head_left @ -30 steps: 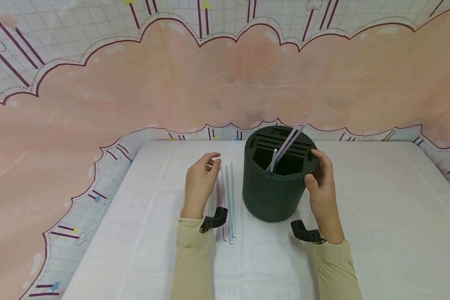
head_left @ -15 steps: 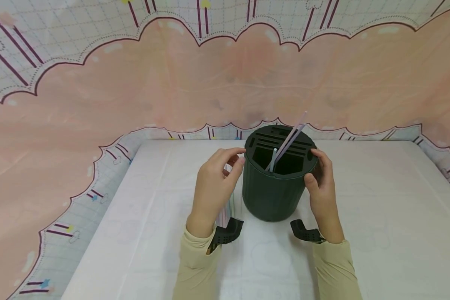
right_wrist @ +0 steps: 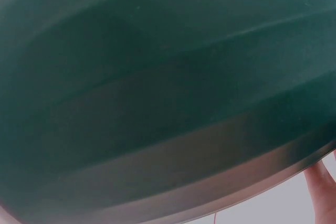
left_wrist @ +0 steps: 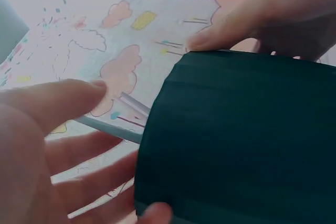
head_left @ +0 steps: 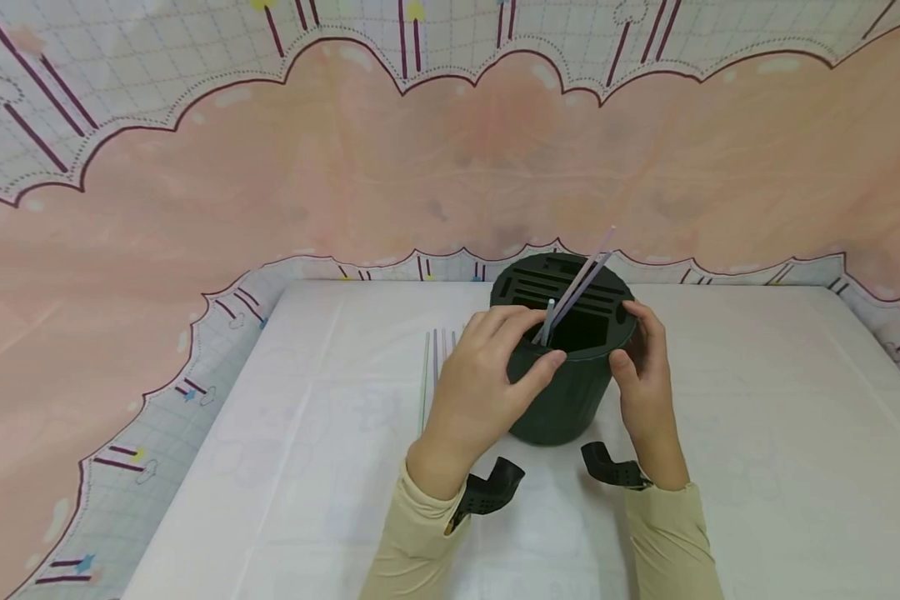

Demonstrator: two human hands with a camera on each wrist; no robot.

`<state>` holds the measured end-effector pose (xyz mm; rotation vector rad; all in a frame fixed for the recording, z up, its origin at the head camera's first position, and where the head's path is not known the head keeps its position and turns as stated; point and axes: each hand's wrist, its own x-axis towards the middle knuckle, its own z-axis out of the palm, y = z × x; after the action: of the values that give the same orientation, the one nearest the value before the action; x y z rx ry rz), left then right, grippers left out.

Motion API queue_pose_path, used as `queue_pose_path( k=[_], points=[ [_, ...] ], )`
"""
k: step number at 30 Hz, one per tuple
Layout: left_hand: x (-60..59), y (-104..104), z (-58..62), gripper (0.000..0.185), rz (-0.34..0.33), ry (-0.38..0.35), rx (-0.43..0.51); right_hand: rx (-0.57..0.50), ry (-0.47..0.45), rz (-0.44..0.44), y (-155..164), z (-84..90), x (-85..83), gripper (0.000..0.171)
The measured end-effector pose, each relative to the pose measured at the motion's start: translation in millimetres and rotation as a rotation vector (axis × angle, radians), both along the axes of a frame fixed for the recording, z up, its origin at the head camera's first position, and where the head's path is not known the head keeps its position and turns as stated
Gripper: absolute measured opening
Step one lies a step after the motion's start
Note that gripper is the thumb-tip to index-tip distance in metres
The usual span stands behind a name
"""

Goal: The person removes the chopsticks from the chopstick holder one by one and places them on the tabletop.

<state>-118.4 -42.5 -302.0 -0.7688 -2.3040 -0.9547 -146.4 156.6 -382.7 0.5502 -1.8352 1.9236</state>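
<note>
Green pot point(head_left: 558, 400) between the fingers of both hands. Looks hard and stiff, smooth on the sides, maybe a bit slippery, and likely not very heavy. Best to hold by the rim or round the sides, with a wide grip.

Just by the left fingertips, thin sticks point(head_left: 587, 271) in the big hole of the pot, pink, purple and pale blue, with the long ones leaning to the right. Seem light, slick and easy to bend or snap. Best to pinch softly, up above the rim.

Right hand point(head_left: 643, 375): gripping the right side of the rim, fingers behind and thumb in front. Left hand point(head_left: 480, 379): thumb by the front rim, pointing finger over the hole, a gap between, nothing pinched. Touching a stick or not: hard to tell.

Left of the left fingers, more sticks point(head_left: 424, 375) in a row on the white table point(head_left: 285, 500), partly hidden by that hand. Far past all the fingers, a peach cloth point(head_left: 390, 175) with a wavy edge.

Compared with half a second ago: left hand now at the hole, not at the left edge of the pot. Right hand and pot: about the same place.
</note>
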Motion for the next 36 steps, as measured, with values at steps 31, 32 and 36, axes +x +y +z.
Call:
queue_pose_path(
  k=[31, 32, 36],
  points=[
    [-4.3, 2, -1.3, 0.014, -0.115, -0.036, 0.248, 0.062, -0.051, -0.053, 2, 3.9, 0.4, 0.056],
    [-4.3, 2, -0.7, 0.014, -0.126, -0.03, 0.27, 0.075, -0.054, -0.063, 2, 4.3, 0.4, 0.056],
    [-2.4, 0, 3.4, 0.014, -0.149, 0.019, 0.343, 0.126, -0.051, -0.099, 3, 5.3, 0.6, 0.054]
  ],
)
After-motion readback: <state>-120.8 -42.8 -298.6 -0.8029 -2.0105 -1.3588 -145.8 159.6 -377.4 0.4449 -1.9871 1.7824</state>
